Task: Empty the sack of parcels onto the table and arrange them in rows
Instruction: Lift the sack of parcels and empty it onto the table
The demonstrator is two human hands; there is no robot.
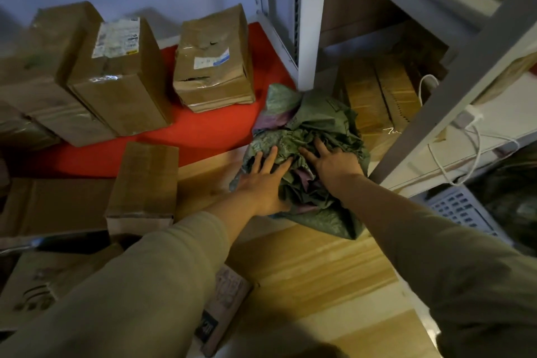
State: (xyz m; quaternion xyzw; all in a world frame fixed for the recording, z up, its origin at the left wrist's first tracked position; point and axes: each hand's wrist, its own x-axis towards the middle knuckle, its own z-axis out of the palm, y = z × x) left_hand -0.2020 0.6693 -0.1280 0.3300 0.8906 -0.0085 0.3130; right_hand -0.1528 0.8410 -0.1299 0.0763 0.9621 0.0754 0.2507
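The crumpled green sack (308, 136) lies bunched on the wooden table (313, 270), against the grey shelf post (309, 17). Both hands press flat on its near side with fingers spread: the left hand (266, 180) at its left edge, the right hand (334, 161) on top. Cardboard parcels (213, 58) stand to the left on a red mat (203, 128).

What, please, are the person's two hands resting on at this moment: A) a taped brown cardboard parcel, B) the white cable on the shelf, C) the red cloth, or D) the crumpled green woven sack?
D: both the left hand and the right hand lie with spread fingers on the crumpled green woven sack, beside the grey metal shelving.
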